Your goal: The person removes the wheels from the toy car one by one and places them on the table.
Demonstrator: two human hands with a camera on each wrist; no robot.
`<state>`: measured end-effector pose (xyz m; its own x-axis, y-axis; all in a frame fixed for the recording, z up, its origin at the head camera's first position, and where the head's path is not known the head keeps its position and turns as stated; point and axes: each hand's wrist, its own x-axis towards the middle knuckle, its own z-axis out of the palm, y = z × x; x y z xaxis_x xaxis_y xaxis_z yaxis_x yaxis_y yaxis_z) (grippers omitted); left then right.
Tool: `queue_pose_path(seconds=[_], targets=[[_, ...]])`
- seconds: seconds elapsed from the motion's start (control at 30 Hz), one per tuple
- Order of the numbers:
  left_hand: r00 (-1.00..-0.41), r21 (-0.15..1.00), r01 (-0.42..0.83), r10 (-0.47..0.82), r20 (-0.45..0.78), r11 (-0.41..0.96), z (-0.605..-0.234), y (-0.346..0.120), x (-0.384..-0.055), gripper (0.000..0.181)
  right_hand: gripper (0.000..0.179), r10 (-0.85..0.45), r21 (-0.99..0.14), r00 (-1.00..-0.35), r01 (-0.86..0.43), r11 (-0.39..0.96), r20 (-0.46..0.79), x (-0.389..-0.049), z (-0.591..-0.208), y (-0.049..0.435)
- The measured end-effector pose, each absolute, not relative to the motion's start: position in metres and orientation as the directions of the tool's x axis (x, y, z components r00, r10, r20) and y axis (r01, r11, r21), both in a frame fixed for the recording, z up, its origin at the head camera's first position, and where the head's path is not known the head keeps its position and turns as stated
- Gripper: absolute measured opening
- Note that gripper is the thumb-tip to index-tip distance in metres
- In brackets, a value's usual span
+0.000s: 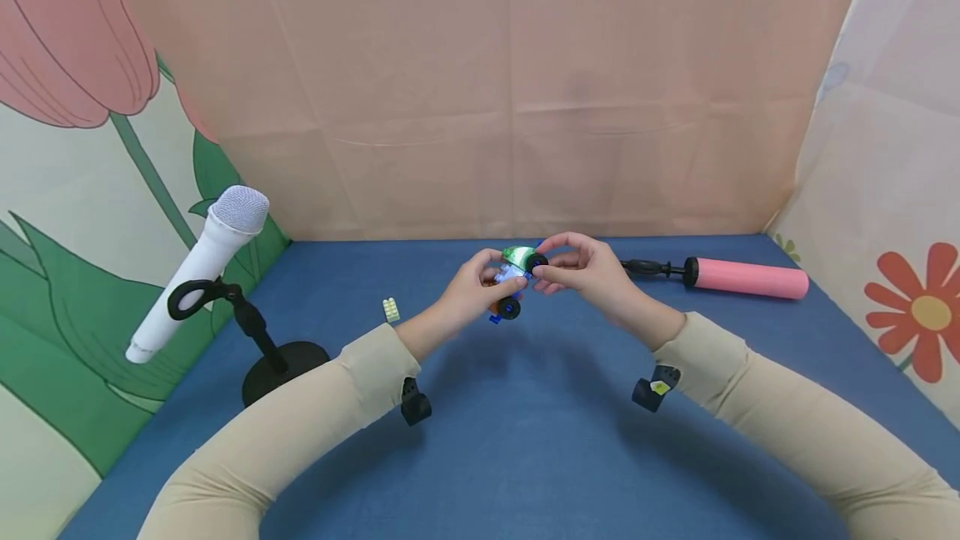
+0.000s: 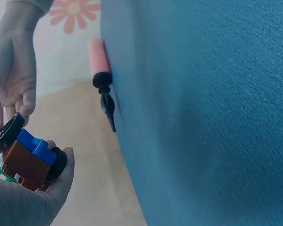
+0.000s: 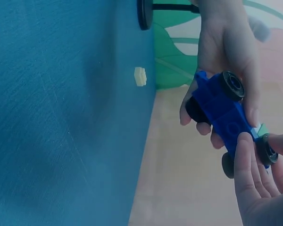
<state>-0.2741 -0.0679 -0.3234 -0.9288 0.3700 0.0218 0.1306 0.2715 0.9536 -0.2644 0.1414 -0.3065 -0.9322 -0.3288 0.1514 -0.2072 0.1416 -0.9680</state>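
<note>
A small toy car point(image 1: 512, 272) with a blue chassis, black wheels and a green-and-white top is held up above the blue table, between both hands. My left hand point(image 1: 472, 294) grips its body, thumb across the near side. At the far end, my right hand point(image 1: 588, 269) pinches a black wheel point(image 1: 536, 262) between thumb and fingers. The right wrist view shows the car's blue underside point(image 3: 221, 110), with one right fingertip pressed against it. Brown blocks point(image 2: 27, 165) on the car face the left wrist view.
A pale yellow block point(image 1: 391, 310) lies on the table point(image 1: 510, 440) beyond my left forearm. At the left, a white microphone point(image 1: 198, 273) leans in a black stand point(image 1: 288, 361). Behind my right hand lies a pink hand pump point(image 1: 750, 278) with a black handle. Fabric walls border the table.
</note>
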Motion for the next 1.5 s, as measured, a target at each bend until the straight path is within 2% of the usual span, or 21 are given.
queue_pose_path(seconds=[0.33,0.57,0.73,1.2,1.5], targets=[[-0.940,0.944,0.125,0.341,0.014,0.306,-0.326,-0.067,-0.273,0.051,0.033,-0.329,-0.948,-0.922,-0.268,0.170,0.201,-0.265,-0.311,0.139],[-0.934,0.942,0.128,0.356,0.009,0.312,-0.326,-0.066,-0.270,0.049,0.026,-0.316,-0.888,-0.897,-0.390,0.242,0.308,-0.264,-0.314,0.134],[-0.927,0.935,0.152,0.376,0.021,0.322,-0.327,-0.065,-0.269,0.047,0.022,-0.314,-0.858,-0.891,-0.421,0.295,0.329,-0.262,-0.313,0.132],[-0.929,0.895,0.172,0.371,0.008,0.411,-0.331,-0.063,-0.269,0.049,0.020,-0.276,-0.816,-0.904,-0.418,0.400,0.327,-0.257,-0.314,0.132],[-0.928,0.897,0.177,0.372,0.015,0.405,-0.331,-0.062,-0.269,0.049,0.018,-0.246,-0.803,-0.914,-0.403,0.439,0.324,-0.258,-0.312,0.130]])
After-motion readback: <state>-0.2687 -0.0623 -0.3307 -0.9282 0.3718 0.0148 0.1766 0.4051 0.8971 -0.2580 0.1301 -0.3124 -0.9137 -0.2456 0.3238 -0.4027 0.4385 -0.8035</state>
